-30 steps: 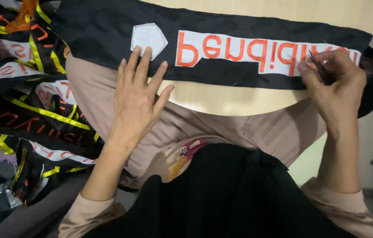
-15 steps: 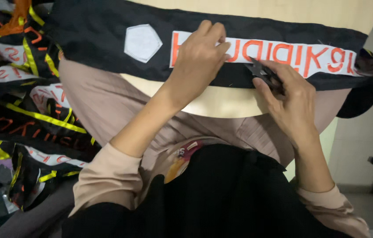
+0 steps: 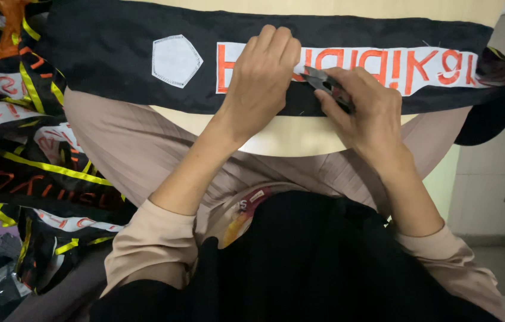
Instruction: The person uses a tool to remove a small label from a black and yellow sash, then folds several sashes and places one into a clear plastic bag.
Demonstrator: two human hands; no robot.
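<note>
A black fabric strip (image 3: pixel 115 65) lies across a pale wooden table (image 3: pixel 300 134). It carries a white hexagon patch (image 3: pixel 175 59) and a white band with orange letters (image 3: pixel 407 65). My left hand (image 3: pixel 261 80) presses down on the band, fingers curled over the letters. My right hand (image 3: pixel 366 107) sits just to its right and grips small dark thread snips (image 3: pixel 324 83), their tip touching the fabric beside my left fingers.
A heap of black garments with yellow stripes and orange-lettered bands (image 3: pixel 20 161) fills the left side. A beige cloth (image 3: pixel 127 143) drapes over my lap under the table edge. A pale wall and floor (image 3: pixel 491 197) are at the right.
The fabric strip has slid to the right across the table. My left hand went from lying flat on the beige cloth to pressing the lettered band. My right hand came left with the snips.
</note>
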